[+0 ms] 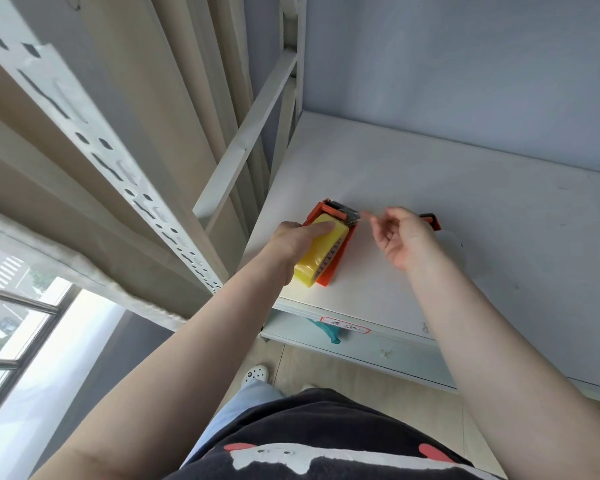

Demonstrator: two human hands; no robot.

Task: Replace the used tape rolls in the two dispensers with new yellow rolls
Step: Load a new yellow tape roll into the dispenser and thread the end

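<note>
An orange tape dispenser (340,252) lies on the white shelf (465,202) with a yellow tape roll (321,256) seated in it. My left hand (293,242) grips the roll from the left side, thumb across its top. My right hand (404,237) hovers just right of the dispenser's black cutter end (343,211), thumb and forefinger pinching what looks like a thin, blurred strip of tape. A second orange dispenser (432,220) is mostly hidden behind my right hand, next to a clear used roll (452,242).
A perforated white upright (118,161) and a diagonal brace (246,140) frame the shelf on the left. A labelled lower shelf edge (343,329) has a teal item (326,330) beneath. Beige curtains and a window lie at left.
</note>
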